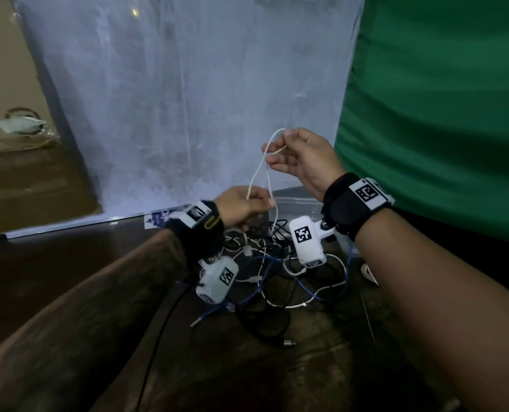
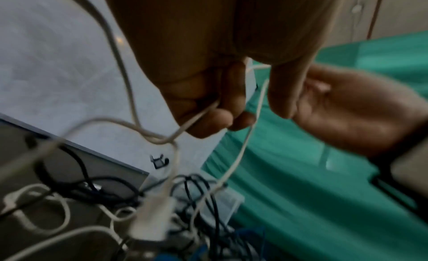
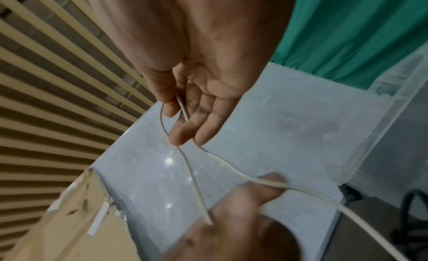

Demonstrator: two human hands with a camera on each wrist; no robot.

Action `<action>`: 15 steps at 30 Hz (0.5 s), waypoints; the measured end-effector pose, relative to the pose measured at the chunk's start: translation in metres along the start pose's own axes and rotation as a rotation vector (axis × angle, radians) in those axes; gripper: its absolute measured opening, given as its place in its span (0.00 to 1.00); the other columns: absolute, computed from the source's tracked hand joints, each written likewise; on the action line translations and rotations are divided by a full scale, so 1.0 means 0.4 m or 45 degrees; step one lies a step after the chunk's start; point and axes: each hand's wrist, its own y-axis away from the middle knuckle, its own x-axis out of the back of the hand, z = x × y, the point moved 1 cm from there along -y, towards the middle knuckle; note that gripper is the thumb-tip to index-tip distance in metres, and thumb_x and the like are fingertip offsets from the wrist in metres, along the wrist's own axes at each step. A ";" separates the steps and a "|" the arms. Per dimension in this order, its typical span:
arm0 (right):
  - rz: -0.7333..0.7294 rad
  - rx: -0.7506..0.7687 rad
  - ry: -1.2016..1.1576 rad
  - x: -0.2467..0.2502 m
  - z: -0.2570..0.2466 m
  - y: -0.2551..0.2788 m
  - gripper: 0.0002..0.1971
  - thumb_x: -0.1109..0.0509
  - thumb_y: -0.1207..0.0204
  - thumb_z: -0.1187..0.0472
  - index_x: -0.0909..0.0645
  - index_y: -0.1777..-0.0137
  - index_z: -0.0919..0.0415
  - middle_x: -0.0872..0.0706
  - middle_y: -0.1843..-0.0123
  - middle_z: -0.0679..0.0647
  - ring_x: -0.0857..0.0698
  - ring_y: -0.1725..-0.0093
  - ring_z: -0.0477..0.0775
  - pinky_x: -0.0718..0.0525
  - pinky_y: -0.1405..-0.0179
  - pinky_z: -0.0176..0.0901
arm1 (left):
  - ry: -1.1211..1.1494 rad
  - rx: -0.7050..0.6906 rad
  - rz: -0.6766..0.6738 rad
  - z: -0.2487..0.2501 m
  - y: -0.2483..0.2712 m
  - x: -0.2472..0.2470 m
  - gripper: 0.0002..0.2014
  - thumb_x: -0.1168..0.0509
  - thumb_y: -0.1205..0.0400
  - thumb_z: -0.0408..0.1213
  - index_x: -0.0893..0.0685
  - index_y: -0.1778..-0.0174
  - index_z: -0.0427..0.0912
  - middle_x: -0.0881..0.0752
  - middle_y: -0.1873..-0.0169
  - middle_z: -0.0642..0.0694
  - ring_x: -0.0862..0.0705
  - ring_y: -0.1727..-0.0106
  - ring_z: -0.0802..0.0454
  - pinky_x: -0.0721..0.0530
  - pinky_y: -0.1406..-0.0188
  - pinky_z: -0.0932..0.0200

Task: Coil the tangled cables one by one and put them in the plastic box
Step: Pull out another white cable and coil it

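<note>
1. The right hand (image 1: 303, 162) is raised above the left, its thumb and fingertips pinching the top of a loop of white cable (image 1: 266, 162).
2. In the right wrist view the white cable (image 3: 185, 109) runs between the thumb and the fingers (image 3: 183, 135) and bends round the thumb tip.
3. The left hand (image 1: 241, 206) sits lower and toward the person, its fingers curled round both strands that hang from the right hand.
4. The left wrist view shows the white cable (image 2: 245, 142) passing through the curled fingers (image 2: 220, 118) and dropping to the pile below.
5. Beneath both hands lies a tangle of cables (image 1: 277, 278), white, black and blue, on a dark tabletop (image 1: 69, 257).
6. A clear plastic box (image 1: 300, 200) stands just beyond the left hand and under the right wrist; its far side is hidden by the arm.
7. A green cloth (image 1: 440, 99) hangs beside the right hand, and a pale whiteboard (image 1: 173, 99) stands behind both hands.
</note>
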 end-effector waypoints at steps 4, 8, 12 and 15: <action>0.040 0.078 0.030 0.007 -0.008 0.016 0.10 0.37 0.13 0.59 0.19 0.50 0.63 0.11 0.46 0.62 0.12 0.61 0.53 0.12 0.56 0.47 | 0.113 -0.064 0.011 -0.003 -0.021 -0.051 0.12 0.35 0.16 0.38 0.14 0.55 0.31 0.26 0.82 0.51 0.35 0.85 0.55 0.38 0.85 0.69; 0.092 -0.018 0.431 0.052 0.091 0.053 0.28 0.24 0.22 0.54 0.30 0.24 0.55 0.22 0.27 0.54 0.13 0.49 0.52 0.15 0.59 0.45 | 0.230 -0.078 0.158 0.041 -0.036 -0.010 0.12 0.40 0.13 0.37 0.16 0.61 0.40 0.27 0.79 0.51 0.38 0.85 0.58 0.41 0.83 0.70; -0.180 -0.198 0.779 0.063 0.228 0.104 0.44 0.19 0.29 0.50 0.37 0.16 0.51 0.27 0.20 0.51 0.27 0.24 0.49 0.24 0.24 0.54 | 0.327 -0.130 0.216 0.087 -0.054 0.028 0.13 0.42 0.13 0.37 0.17 0.61 0.42 0.29 0.75 0.49 0.38 0.83 0.58 0.41 0.84 0.70; -0.381 -0.369 0.944 0.075 0.314 0.125 0.19 0.19 0.29 0.55 0.14 0.40 0.60 0.10 0.41 0.63 0.12 0.42 0.58 0.18 0.33 0.66 | 0.394 -0.202 0.331 0.131 -0.062 0.060 0.12 0.42 0.13 0.38 0.18 0.60 0.42 0.29 0.75 0.50 0.37 0.81 0.57 0.41 0.83 0.68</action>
